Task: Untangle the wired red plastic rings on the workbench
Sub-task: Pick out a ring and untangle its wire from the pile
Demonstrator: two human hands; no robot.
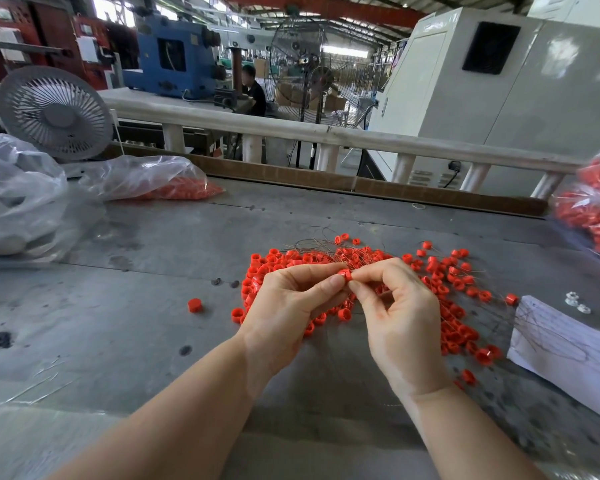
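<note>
The left hand (284, 306) and right hand (400, 313) met above the counter (136, 306), each pinching one red ring (344, 274) between thumb and fingertips. The ring was held just over the heap of wired rings (440, 289), which lay spread at mid-counter, mostly to the right. The rings looked light and stiff; the fine wires (312, 242) looked springy and easily kinked (grip the ring wall, not the wire). The held ring's bore seemed to run left-right; the wire strands trailed toward the far side.
</note>
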